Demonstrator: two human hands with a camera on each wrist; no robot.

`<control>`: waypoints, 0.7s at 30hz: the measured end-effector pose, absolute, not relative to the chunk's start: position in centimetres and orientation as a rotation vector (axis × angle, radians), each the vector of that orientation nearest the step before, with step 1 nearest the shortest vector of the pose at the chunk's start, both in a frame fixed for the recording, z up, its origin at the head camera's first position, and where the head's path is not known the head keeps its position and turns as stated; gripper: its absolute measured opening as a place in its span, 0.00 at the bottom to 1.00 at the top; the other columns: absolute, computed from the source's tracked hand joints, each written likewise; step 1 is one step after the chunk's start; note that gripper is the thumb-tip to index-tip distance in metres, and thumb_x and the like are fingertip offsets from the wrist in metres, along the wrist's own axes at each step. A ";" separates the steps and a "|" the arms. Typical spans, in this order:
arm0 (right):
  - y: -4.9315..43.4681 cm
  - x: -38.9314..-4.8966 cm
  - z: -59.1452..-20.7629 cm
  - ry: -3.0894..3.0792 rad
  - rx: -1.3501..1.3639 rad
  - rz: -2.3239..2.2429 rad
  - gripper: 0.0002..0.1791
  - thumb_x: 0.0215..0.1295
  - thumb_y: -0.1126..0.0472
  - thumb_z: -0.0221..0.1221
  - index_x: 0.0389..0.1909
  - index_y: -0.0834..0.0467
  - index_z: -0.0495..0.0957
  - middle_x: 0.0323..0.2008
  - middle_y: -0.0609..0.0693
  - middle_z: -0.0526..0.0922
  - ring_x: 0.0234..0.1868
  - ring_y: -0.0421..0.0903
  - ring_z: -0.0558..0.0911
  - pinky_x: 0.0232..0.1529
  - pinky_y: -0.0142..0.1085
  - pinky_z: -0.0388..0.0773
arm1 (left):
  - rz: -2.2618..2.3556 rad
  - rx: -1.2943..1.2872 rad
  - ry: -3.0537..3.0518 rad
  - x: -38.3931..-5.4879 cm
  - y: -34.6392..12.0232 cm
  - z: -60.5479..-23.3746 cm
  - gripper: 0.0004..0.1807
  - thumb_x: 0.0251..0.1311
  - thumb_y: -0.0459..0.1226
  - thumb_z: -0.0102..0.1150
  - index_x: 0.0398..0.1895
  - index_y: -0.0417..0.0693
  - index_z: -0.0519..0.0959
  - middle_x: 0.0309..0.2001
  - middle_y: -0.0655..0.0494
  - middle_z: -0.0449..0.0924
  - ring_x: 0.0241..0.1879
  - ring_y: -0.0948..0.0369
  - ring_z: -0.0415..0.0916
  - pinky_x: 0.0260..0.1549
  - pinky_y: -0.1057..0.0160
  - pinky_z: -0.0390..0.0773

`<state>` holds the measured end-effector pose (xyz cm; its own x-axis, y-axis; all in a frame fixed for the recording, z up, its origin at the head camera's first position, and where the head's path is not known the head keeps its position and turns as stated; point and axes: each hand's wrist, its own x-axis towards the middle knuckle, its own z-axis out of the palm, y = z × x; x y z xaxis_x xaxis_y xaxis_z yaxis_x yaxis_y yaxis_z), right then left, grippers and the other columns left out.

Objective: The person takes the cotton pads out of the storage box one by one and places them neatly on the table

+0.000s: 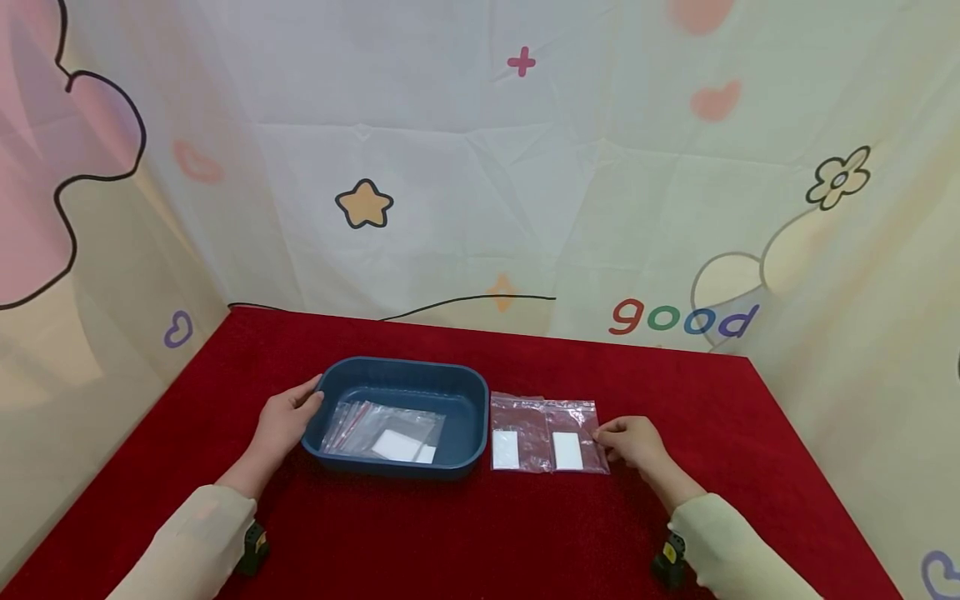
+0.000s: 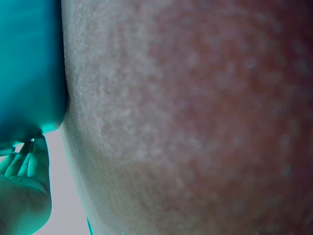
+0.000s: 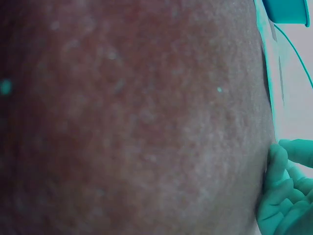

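A dark blue plastic tub (image 1: 405, 471) stands left of the middle of the table, holding several clear zip bags (image 1: 367, 421) with white cards in them. My left hand (image 1: 285, 417) holds the tub's left rim; the left wrist view has the fingers (image 2: 38, 161) against its wall. Right of the tub, two clear zip bags lie side by side, each with a white card inside: the left bag (image 1: 534, 433) and the right bag (image 1: 588, 417). With thumb and forefinger, my right hand (image 1: 636, 442) pinches the right bag's right edge. Curled fingers (image 3: 279, 161) show in the right wrist view.
A red cloth (image 1: 465, 542) covers the table. Behind it and along both sides hangs a pale printed curtain (image 1: 420, 258). The left bag reaches up to the tub's right wall. Both wrist views are mostly filled by blurred table cloth.
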<state>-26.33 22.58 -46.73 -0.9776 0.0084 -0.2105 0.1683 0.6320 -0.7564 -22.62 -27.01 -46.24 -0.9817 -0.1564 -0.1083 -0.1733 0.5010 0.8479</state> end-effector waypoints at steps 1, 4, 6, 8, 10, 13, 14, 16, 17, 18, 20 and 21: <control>22.6 -26.3 -46.8 2.670 0.143 -1.256 0.13 0.66 0.63 0.63 0.40 0.71 0.86 0.19 0.42 0.82 0.20 0.38 0.78 0.19 0.30 0.68 | 1.533 -0.296 2.706 -22.6 -27.0 -46.2 0.30 0.79 0.41 0.45 0.79 0.41 0.59 0.76 0.34 0.61 0.75 0.37 0.61 0.72 0.40 0.68; 22.7 -26.2 -46.8 2.682 0.137 -1.244 0.12 0.66 0.63 0.63 0.39 0.71 0.85 0.20 0.42 0.82 0.20 0.38 0.78 0.20 0.31 0.69 | 1.530 -0.297 2.704 -22.6 -27.0 -46.3 0.30 0.79 0.41 0.45 0.79 0.41 0.58 0.76 0.34 0.61 0.76 0.37 0.61 0.72 0.40 0.68; 22.7 -26.2 -46.8 2.684 0.133 -1.242 0.12 0.66 0.63 0.63 0.39 0.71 0.85 0.20 0.43 0.82 0.20 0.38 0.77 0.20 0.32 0.69 | 1.527 -0.300 2.703 -22.6 -27.1 -46.3 0.30 0.79 0.41 0.45 0.79 0.42 0.58 0.76 0.34 0.61 0.76 0.37 0.61 0.72 0.40 0.68; 22.6 -26.2 -46.8 2.685 0.132 -1.239 0.12 0.66 0.63 0.63 0.39 0.71 0.85 0.20 0.43 0.82 0.20 0.38 0.77 0.20 0.32 0.70 | 1.529 -0.302 2.702 -22.6 -27.1 -46.3 0.30 0.79 0.41 0.45 0.79 0.42 0.58 0.76 0.34 0.61 0.76 0.37 0.61 0.72 0.40 0.68; 22.6 -26.2 -46.8 2.688 0.137 -1.230 0.12 0.66 0.63 0.63 0.39 0.71 0.85 0.21 0.44 0.83 0.20 0.38 0.78 0.20 0.32 0.71 | 1.531 -0.304 2.701 -22.6 -27.0 -46.2 0.30 0.79 0.41 0.45 0.79 0.42 0.58 0.76 0.34 0.61 0.76 0.38 0.61 0.72 0.40 0.68; 22.6 -26.3 -46.9 2.691 0.157 -1.211 0.12 0.66 0.63 0.63 0.39 0.70 0.85 0.22 0.47 0.84 0.21 0.39 0.78 0.22 0.32 0.73 | 1.535 -0.312 2.696 -22.6 -27.0 -46.3 0.30 0.79 0.41 0.45 0.79 0.42 0.59 0.76 0.34 0.61 0.76 0.38 0.61 0.72 0.40 0.68; 22.6 -26.3 -46.9 2.695 0.160 -1.201 0.12 0.66 0.63 0.63 0.40 0.70 0.85 0.23 0.48 0.84 0.21 0.39 0.78 0.22 0.32 0.73 | 1.535 -0.315 2.694 -22.6 -27.0 -46.3 0.30 0.79 0.41 0.45 0.79 0.42 0.59 0.76 0.34 0.61 0.76 0.38 0.61 0.73 0.40 0.68; 22.6 -26.4 -47.0 2.699 0.161 -1.190 0.12 0.66 0.63 0.63 0.40 0.70 0.85 0.24 0.49 0.84 0.22 0.39 0.78 0.22 0.32 0.74 | 1.533 -0.321 2.693 -22.6 -26.9 -46.2 0.30 0.79 0.41 0.46 0.79 0.42 0.59 0.76 0.34 0.61 0.76 0.38 0.61 0.73 0.40 0.68; 22.6 -26.4 -47.0 2.703 0.163 -1.185 0.12 0.65 0.63 0.63 0.40 0.70 0.85 0.24 0.50 0.84 0.22 0.39 0.78 0.22 0.32 0.74 | 1.532 -0.322 2.693 -22.6 -26.9 -46.3 0.30 0.79 0.41 0.46 0.79 0.42 0.59 0.76 0.34 0.61 0.76 0.38 0.61 0.73 0.40 0.68; 22.6 -26.5 -47.0 2.708 0.161 -1.179 0.12 0.65 0.63 0.63 0.40 0.70 0.84 0.24 0.50 0.84 0.21 0.39 0.78 0.22 0.32 0.74 | 1.531 -0.322 2.694 -22.6 -26.9 -46.2 0.30 0.79 0.41 0.46 0.79 0.42 0.59 0.76 0.34 0.61 0.76 0.38 0.61 0.73 0.40 0.68; 22.6 -26.5 -47.1 2.715 0.161 -1.178 0.12 0.64 0.64 0.64 0.40 0.70 0.84 0.24 0.50 0.84 0.21 0.39 0.78 0.21 0.32 0.74 | 1.530 -0.322 2.698 -22.6 -26.9 -46.2 0.30 0.79 0.41 0.46 0.79 0.42 0.59 0.76 0.34 0.62 0.76 0.38 0.62 0.72 0.40 0.68; 22.6 -26.6 -47.1 2.717 0.158 -1.179 0.12 0.64 0.64 0.64 0.40 0.71 0.84 0.24 0.51 0.84 0.21 0.39 0.78 0.21 0.32 0.74 | 1.529 -0.320 2.700 -22.6 -26.9 -46.2 0.30 0.79 0.41 0.46 0.79 0.42 0.59 0.76 0.34 0.62 0.75 0.38 0.62 0.72 0.40 0.68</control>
